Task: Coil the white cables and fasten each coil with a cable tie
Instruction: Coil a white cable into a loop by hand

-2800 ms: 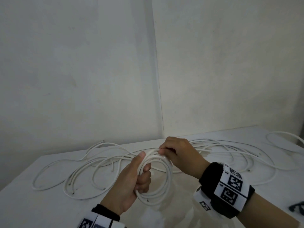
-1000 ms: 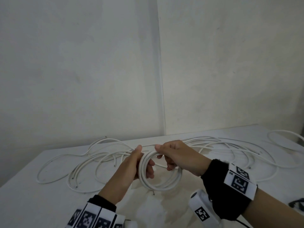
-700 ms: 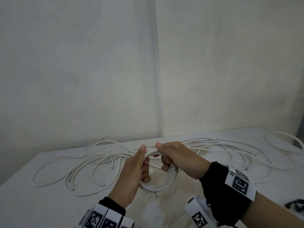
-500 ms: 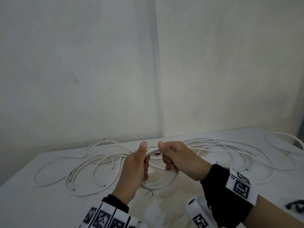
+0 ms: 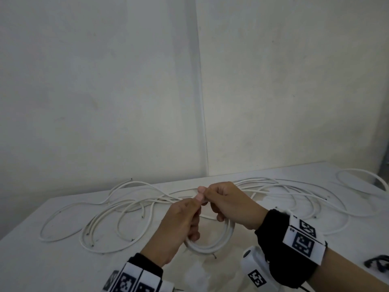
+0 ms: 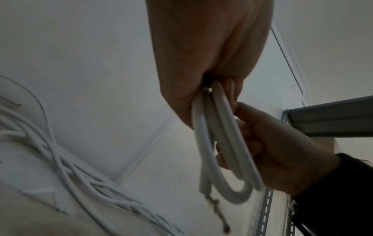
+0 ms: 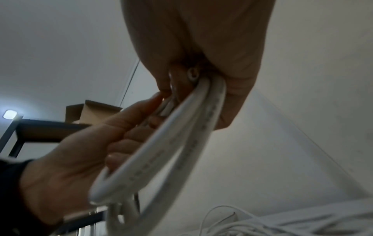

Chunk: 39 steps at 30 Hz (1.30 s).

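A small coil of white cable [image 5: 210,245] hangs just above the table in front of me. My left hand [image 5: 185,216] grips the coil's top left, fingers curled round the strands. My right hand [image 5: 223,199] pinches the top beside it, thumb touching the left thumb. In the left wrist view the coil [image 6: 220,151] hangs from the left hand [image 6: 210,67], with a bare wire end dangling below. The right wrist view shows the coil [image 7: 171,151] running between the right hand [image 7: 201,63] and the left hand [image 7: 80,151]. I see no cable tie on the coil.
Several loose white cables [image 5: 130,211] sprawl across the white table [image 5: 31,268], left and right behind my hands. Another loop [image 5: 357,182] lies at the far right. A small black object [image 5: 376,264] sits at the right edge. Walls stand close behind the table.
Both hands have closed together at the top of the coil; the right hand slid from the coil's right side to meet the left thumb. The coil hangs lower and looks flatter.
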Available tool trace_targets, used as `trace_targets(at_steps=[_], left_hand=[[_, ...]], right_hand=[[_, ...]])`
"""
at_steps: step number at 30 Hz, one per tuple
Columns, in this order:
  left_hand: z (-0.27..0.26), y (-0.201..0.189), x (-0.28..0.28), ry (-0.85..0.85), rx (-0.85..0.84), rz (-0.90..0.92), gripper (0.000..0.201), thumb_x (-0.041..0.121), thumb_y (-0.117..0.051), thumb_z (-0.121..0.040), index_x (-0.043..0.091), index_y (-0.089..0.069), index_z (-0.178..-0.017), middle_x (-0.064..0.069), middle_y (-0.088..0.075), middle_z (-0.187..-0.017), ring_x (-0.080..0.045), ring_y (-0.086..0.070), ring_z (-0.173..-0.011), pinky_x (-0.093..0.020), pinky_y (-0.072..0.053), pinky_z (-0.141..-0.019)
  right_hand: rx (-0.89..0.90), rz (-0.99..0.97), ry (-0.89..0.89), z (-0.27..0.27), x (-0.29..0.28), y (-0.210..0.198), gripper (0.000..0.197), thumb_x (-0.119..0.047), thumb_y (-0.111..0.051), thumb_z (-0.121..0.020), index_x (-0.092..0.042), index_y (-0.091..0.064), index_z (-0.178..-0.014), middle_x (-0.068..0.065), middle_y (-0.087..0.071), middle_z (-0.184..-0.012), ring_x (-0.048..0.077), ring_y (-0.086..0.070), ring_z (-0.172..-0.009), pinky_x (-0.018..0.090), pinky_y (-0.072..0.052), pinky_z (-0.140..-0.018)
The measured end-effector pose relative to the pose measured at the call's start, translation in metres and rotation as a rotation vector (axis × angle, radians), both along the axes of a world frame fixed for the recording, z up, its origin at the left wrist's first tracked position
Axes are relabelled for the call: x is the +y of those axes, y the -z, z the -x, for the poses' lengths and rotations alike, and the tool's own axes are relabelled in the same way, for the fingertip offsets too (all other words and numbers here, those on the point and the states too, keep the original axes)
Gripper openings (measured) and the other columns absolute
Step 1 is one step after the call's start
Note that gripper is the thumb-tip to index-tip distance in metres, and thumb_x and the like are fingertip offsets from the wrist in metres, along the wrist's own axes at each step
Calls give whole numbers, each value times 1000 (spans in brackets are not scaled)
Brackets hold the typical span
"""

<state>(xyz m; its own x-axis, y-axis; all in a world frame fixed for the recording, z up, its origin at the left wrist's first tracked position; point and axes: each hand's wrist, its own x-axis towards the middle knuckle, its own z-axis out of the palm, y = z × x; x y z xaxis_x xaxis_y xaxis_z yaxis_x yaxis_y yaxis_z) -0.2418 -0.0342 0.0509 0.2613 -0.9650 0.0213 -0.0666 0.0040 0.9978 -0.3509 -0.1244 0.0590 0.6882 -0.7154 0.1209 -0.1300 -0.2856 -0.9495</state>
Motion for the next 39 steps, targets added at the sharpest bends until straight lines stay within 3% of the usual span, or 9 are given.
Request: trace_targets(at_steps=[3, 6, 8, 11, 17, 21, 24, 32, 39], left_hand=[[3, 1, -1, -96, 47, 47, 38, 31, -47, -92, 14, -37, -61, 7, -23, -45, -7, -18, -37, -19, -24, -37], [1, 2, -2, -170, 130, 83, 36, 30, -47, -93, 13, -37, -63, 6, -22, -45, -8, -17, -38, -18, -22, -36], [2, 2, -3, -170, 143, 96, 36, 30, -47, -93, 13, -37, -63, 6, -21, -46, -8, -17, -39, -19, -23, -37], [2, 3, -3, -98, 181, 73, 35, 30, -45, -94, 10, -41, -65, 4, -23, -46, -9, -21, -37, -21, -29, -40], [-3, 2, -1, 93, 250, -15, 35, 25, -41, -94, 5, -51, -67, -2, -40, -47, -14, -42, -40, -28, -50, -53], [8, 5, -8, 57, 339, -10, 34, 29, -42, -95, 8, -48, -70, 5, -28, -46, -6, -26, -36, -19, -35, -42], [15, 5, -14, 26, 297, -1, 34, 30, -42, -96, 10, -46, -68, 8, -24, -45, -5, -21, -36, -18, -26, -40], [43, 8, -26, 25, 156, -48, 37, 33, -43, -95, 10, -45, -67, 6, -23, -44, -8, -20, -35, -20, -27, -40], [77, 15, -36, 96, 147, -60, 36, 32, -43, -95, 15, -38, -64, 8, -21, -44, -7, -17, -35, -19, -23, -38]], right_hand=[[-85, -112, -6, 3, 0, 2, 40, -34, -42, -96, -12, -50, -63, -6, -45, -45, 11, -40, -41, 26, -39, -53], [-163, -261, -54, 7, 1, 2, 44, -35, -36, -97, -8, -59, -72, -2, -46, -44, 12, -43, -39, 32, -45, -62], [-197, -355, -69, 9, 3, 1, 47, -39, -34, -97, -5, -60, -76, -3, -36, -43, 11, -36, -37, 27, -46, -59], [-185, -333, -47, 9, 3, -2, 48, -40, -34, -97, -6, -58, -73, -7, -27, -41, 8, -24, -36, 23, -41, -50], [-138, -228, 16, 17, 2, 4, 45, -38, -41, -95, -6, -57, -68, -7, -25, -43, 8, -23, -39, 21, -34, -43], [-146, -212, 49, 23, -2, 5, 44, -38, -42, -95, -7, -56, -67, -6, -25, -43, 8, -23, -38, 21, -35, -42], [-146, -202, 53, 29, -3, 4, 44, -38, -41, -95, -7, -57, -67, -6, -26, -43, 8, -24, -38, 21, -36, -43], [-116, -155, 122, 59, -4, 10, 44, -40, -41, -95, -6, -56, -70, -7, -28, -43, 9, -25, -39, 23, -35, -43], [-102, -119, 207, 96, -2, 17, 45, -42, -41, -95, -11, -57, -66, -8, -31, -42, 8, -29, -38, 22, -36, -44]])
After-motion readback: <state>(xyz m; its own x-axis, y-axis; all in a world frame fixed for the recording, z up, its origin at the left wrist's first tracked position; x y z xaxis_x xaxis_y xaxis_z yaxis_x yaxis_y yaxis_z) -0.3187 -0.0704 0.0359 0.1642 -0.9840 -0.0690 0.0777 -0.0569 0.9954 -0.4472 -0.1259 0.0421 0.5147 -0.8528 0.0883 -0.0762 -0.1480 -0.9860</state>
